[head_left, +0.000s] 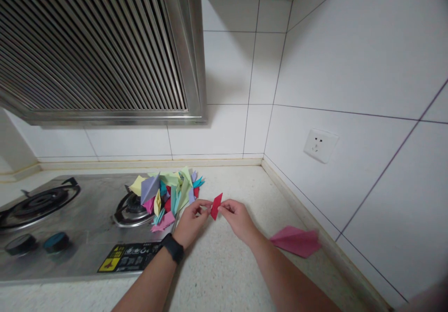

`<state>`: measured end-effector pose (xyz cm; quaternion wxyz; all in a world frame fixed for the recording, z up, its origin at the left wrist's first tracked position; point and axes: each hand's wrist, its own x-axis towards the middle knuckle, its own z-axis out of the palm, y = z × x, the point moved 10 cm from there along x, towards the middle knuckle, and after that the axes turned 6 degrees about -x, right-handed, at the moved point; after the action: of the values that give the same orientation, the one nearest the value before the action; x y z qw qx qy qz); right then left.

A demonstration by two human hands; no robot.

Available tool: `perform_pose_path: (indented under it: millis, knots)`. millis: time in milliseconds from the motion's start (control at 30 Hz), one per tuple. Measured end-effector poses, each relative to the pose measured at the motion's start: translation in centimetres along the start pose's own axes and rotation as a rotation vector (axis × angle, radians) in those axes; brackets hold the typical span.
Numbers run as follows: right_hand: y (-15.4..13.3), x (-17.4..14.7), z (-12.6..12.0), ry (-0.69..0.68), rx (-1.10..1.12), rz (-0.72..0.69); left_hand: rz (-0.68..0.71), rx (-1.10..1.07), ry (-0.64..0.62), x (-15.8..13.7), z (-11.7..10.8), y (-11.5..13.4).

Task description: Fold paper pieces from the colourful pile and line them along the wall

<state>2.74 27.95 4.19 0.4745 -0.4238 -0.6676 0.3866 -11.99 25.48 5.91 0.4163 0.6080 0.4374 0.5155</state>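
Observation:
A small piece of folded red paper (216,206), slanted and pointed at top and bottom, is held up between my two hands above the counter. My left hand (194,219), with a black watch on the wrist, pinches its left edge. From the other side, the thumb and fingers of my right hand (238,218) grip its right edge. Just left of my left hand lies a heap of folded coloured papers (181,190) in yellow, green, purple, pink, blue and red. A larger folded pink paper (297,241) rests on the counter beyond my right forearm.
The heap lies partly on the steel gas stove (87,237) and its right burner (131,209). Control knobs (56,242) stand at the stove's front. A range hood (115,46) hangs overhead. A wall socket (320,145) sits on the tiled right wall, beside the speckled counter (217,270).

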Motion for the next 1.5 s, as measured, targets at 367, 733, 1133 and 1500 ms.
perform_pose_path:
  millis: [367,733,1133,1500]
  knots:
    - [0.9,-0.2,1.2,-0.133,0.120,0.132,-0.043,-0.061,-0.102,-0.2,1.4,-0.8]
    - [0.7,-0.3,1.2,-0.172,0.103,0.114,0.062,-0.017,-0.088,-0.1,1.2,-0.3]
    - [-0.9,-0.9,0.3,-0.089,-0.167,0.004,-0.071,-0.071,-0.016,0.2,0.5,-1.3]
    - [-6.4,-2.3,-0.8,-0.061,-0.575,-0.284,-0.147,-0.184,-0.043,0.2,1.0,-3.4]
